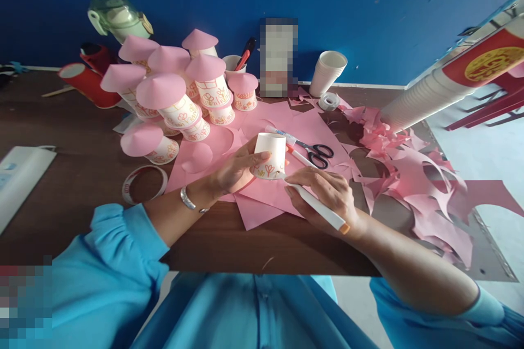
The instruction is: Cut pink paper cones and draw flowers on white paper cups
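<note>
My left hand (239, 168) is closed around a white paper cup (270, 148), held upside down above the pink paper. Red flowers and yellow-green leaves are drawn along the cup's wide rim. In my right hand (325, 191) is a white marker (317, 207) with an orange end, its tip at the cup's lower right side. Behind my hands, black-handled scissors (320, 154) and another marker (301, 157) lie on pink paper sheets (257, 210). To the left stand several decorated cups (182, 112) with pink paper cone roofs (161, 91).
Pink paper scraps (429, 174) cover the table's right side. A tall stack of cups (417, 92) leans there. Toward the wall are a smaller cup stack (327, 73) and a clear tape roll (328, 101). A wide tape roll (144, 184) lies left, and a green bottle (120, 17) stands behind.
</note>
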`<state>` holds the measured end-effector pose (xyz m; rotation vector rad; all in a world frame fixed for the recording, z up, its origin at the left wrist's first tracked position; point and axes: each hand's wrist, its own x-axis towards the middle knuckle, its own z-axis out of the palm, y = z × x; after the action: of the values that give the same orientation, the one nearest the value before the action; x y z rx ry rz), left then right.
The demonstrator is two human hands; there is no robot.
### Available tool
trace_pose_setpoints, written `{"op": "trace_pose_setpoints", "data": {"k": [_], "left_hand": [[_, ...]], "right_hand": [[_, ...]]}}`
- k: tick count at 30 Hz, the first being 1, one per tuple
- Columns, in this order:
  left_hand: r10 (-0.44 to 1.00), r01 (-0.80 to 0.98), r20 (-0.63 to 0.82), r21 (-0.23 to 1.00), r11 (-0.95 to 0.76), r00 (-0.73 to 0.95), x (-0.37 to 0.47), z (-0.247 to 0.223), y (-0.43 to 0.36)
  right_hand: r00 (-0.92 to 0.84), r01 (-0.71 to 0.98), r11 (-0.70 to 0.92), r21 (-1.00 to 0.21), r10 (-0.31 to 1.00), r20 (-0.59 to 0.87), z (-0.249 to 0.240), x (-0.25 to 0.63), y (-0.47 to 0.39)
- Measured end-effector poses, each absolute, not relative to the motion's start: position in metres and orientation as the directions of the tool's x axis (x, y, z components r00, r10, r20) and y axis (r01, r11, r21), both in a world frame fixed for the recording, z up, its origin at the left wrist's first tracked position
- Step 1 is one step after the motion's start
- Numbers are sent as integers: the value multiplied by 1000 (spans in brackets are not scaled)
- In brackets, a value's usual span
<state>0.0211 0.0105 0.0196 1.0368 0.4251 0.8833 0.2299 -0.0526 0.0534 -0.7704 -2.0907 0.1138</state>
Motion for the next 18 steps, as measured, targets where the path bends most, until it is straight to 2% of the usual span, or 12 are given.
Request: {"op": "trace_pose_setpoints", "data": {"k": [10, 18], "left_hand": [[778, -475, 120, 845, 246, 616, 21, 20, 11], [775, -477, 136, 848, 231, 617, 22, 20, 11]], "right_hand": [[-442, 495, 776, -391, 612, 655, 55, 230, -56], [-431, 494, 780, -384, 603, 671, 55, 228, -56]]}}
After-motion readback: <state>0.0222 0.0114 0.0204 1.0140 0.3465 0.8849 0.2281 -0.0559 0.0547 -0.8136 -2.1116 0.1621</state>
